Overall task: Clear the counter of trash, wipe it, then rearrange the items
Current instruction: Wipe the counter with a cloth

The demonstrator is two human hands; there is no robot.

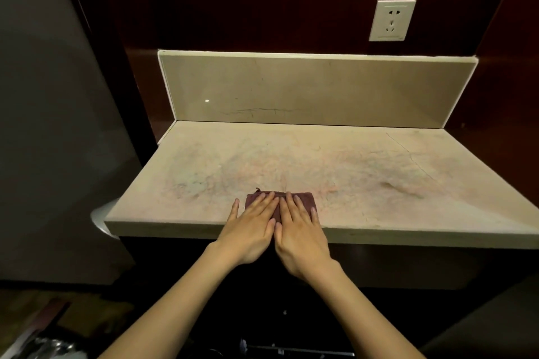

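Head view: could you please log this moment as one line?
step: wiping | left hand: flat on cloth | right hand: flat on cloth | cloth: near front edge of counter

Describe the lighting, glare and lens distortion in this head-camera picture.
Head view: warm, dim light; counter brightest, corners falling dark; a small glare spot on the backsplash; wide-angle bending bows the counter's front edge; both hands on the cloth look sharp.
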